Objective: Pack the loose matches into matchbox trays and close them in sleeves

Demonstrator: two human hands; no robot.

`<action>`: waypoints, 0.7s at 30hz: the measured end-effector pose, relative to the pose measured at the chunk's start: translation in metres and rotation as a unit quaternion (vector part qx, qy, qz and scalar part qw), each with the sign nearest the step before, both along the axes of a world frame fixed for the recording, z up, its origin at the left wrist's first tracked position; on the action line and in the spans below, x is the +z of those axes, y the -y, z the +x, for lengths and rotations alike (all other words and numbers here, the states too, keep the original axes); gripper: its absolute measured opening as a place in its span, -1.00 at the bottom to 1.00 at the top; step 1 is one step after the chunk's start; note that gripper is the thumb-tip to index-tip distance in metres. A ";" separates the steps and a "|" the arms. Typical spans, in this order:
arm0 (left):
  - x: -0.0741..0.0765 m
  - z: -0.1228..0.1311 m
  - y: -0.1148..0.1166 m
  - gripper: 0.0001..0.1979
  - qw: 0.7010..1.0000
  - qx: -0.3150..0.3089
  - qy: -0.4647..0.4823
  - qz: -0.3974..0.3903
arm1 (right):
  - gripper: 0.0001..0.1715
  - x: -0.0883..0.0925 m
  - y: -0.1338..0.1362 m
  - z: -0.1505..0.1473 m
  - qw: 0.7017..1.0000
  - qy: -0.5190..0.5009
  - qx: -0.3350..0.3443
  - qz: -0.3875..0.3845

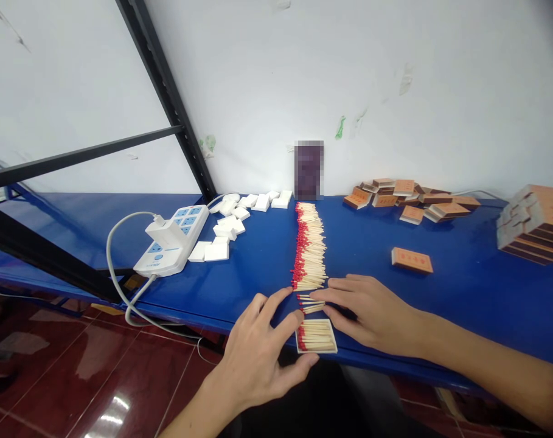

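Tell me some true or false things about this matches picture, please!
1. The left hand touches the tray of matches. True.
2. The tray's matches have blue heads. False: they are red.
3. The power strip is left of the long row of matches. True.
4. Nothing is plugged into that strip. False: a white adapter is.
5. The right hand touches loose matches. True.
6. The matches lie on a yellow surface. False: the table is blue.

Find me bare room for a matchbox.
Bare blue table lies between the match row and the lone matchbox, and between that row and the white boxes. Crowded: the back-right matchbox pile, and the front, where left hand and right hand flank the open tray.
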State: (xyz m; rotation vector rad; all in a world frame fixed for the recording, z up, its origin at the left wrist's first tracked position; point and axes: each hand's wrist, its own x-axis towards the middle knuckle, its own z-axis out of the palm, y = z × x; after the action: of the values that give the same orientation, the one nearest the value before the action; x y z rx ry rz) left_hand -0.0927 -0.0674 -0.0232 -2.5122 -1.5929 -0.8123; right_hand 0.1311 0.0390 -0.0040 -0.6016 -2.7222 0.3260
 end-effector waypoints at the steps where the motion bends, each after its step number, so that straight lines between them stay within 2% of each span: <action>1: 0.000 0.000 0.000 -0.63 1.000 0.000 0.000 -0.001 | -0.69 0.000 0.000 0.000 1.000 -0.001 -0.001 -0.001; 12: -0.001 0.000 0.001 -0.62 1.000 -0.004 0.002 -0.001 | -0.63 -0.001 -0.001 0.000 1.000 -0.006 -0.007 -0.005; 21: -0.002 0.000 -0.001 -0.64 1.000 -0.004 -0.002 0.012 | -0.67 0.006 -0.002 -0.007 0.995 -0.025 -0.046 -0.083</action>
State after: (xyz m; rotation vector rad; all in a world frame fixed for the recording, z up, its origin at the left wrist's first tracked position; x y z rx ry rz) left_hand -0.0926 -0.0669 -0.0247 -2.5047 -1.5634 -0.8214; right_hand 0.1238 0.0405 0.0025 -0.7498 -2.6273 0.5410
